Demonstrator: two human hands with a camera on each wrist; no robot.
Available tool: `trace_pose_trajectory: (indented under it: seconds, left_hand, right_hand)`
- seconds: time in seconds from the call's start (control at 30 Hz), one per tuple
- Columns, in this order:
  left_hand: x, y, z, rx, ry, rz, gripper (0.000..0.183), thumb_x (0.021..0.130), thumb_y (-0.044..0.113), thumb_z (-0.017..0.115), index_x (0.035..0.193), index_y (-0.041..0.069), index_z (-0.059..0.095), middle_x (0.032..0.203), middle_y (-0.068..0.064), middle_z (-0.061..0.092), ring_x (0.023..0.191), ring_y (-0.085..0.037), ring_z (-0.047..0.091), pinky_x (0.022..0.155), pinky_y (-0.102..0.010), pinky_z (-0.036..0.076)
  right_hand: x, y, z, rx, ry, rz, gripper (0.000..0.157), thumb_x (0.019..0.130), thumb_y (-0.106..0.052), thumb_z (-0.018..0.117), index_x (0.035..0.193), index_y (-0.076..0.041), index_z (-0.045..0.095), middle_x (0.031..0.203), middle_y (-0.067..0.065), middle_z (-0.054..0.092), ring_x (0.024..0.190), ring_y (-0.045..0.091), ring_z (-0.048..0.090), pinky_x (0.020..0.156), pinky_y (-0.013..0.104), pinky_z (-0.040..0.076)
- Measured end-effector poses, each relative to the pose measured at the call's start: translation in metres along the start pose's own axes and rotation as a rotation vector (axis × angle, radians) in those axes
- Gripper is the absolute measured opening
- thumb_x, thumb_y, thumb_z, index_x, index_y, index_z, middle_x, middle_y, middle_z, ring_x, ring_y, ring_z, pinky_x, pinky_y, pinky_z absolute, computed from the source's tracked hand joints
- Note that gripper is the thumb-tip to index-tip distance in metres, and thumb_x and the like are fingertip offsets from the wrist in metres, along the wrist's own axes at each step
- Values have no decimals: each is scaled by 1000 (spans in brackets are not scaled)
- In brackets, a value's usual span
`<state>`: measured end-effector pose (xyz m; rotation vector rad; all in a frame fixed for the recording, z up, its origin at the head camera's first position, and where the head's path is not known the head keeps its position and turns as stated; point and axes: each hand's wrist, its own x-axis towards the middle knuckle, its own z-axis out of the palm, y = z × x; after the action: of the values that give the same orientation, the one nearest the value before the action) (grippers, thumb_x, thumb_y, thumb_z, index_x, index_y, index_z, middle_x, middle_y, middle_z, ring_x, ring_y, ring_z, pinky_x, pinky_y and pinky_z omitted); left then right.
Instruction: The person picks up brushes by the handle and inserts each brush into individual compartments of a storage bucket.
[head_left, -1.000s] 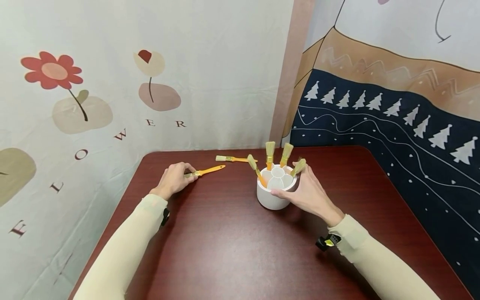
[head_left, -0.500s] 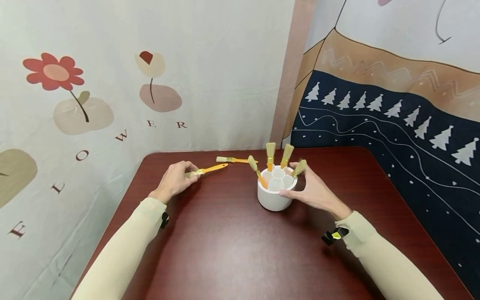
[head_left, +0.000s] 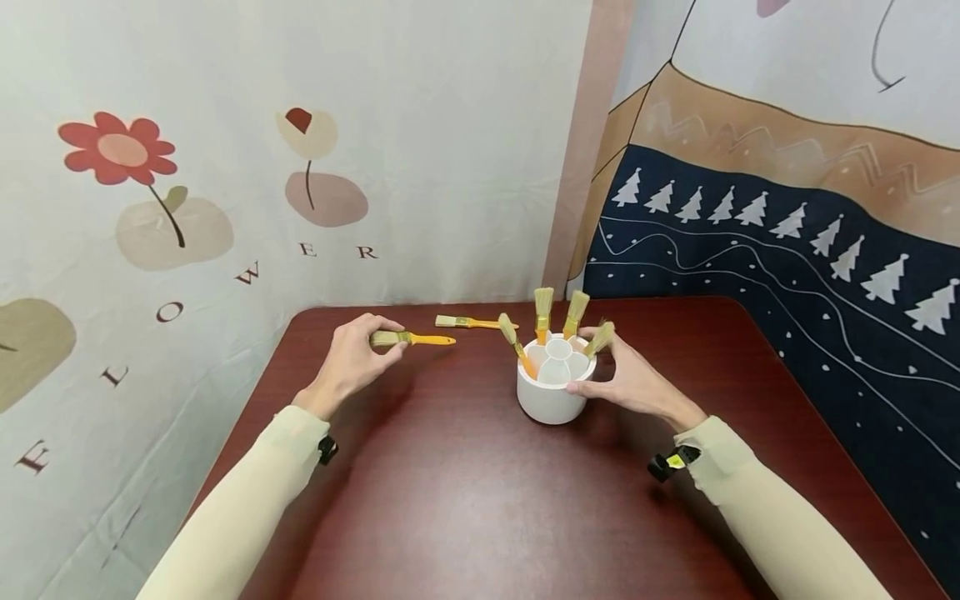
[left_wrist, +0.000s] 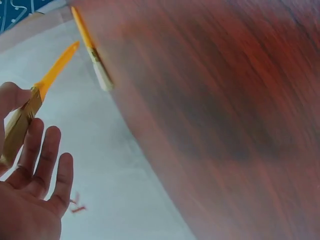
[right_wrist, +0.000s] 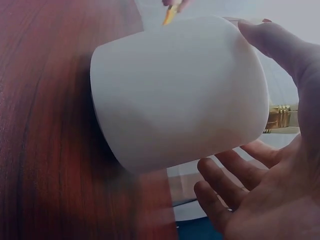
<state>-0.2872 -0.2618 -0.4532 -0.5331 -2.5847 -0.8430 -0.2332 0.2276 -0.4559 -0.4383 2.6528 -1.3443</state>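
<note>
My left hand (head_left: 351, 360) pinches a flat paintbrush (head_left: 431, 339) by its bristle end, above the table at the left back. Its yellow handle points right, and the left wrist view shows thumb and fingers at the metal band (left_wrist: 33, 102). At the right, my right hand (head_left: 636, 375) holds a round white brush holder (head_left: 551, 404) by its rim, thumb at the near side. The holder has petal-shaped compartments round a central one. Several brushes stand in it bristles up, including an upright brush (head_left: 543, 312) at the back and a leaning brush (head_left: 519, 343) at the left.
Another yellow-handled paintbrush (head_left: 474, 322) lies near the back edge of the reddish-brown table (head_left: 465, 492), behind and left of the holder. A pale printed curtain (head_left: 450, 192) hangs behind, and a dark blue tree-patterned cloth (head_left: 750, 242) at the right.
My left hand has lifted the paintbrush off the table, its handle swinging to nearly level. My right thumb has shifted right along the holder's rim.
</note>
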Motion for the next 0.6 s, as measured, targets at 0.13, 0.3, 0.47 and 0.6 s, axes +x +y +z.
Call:
trace_pose_trajectory:
  seconds: [0.13, 0.3, 0.47, 0.6]
  left_hand:
    - [-3, 16, -4, -44, 65, 60, 25, 92, 12, 96, 116, 10, 86, 106, -8, 84, 83, -22, 61, 78, -26, 46]
    - [-7, 38, -9, -111, 110, 77, 27, 91, 14, 97, 115, 13, 85, 111, -4, 85, 87, -19, 66, 80, -16, 46]
    - [-15, 59, -14, -199, 128, 59, 28, 92, 16, 98, 116, 18, 85, 113, 2, 86, 92, -14, 69, 83, -17, 50]
    - [-19, 72, -13, -273, 155, 67, 28, 92, 15, 98, 116, 21, 85, 111, 4, 86, 90, -11, 69, 82, -19, 53]
  right_hand:
    - [2, 1, -1, -4, -10, 0, 103, 93, -54, 93, 174, -14, 43, 170, 18, 57, 152, 42, 57, 130, 80, 42]
    - [4, -1, -2, -4, -6, -9, 101, 94, -53, 93, 173, -12, 43, 169, 18, 57, 147, 41, 59, 128, 76, 47]
    - [2, -1, 2, -12, 1, 4, 99, 94, -53, 93, 171, -13, 44, 168, 19, 59, 145, 41, 63, 124, 71, 53]
    - [1, -1, 6, -13, 11, 3, 96, 94, -53, 94, 168, -14, 46, 165, 18, 61, 143, 40, 67, 122, 67, 57]
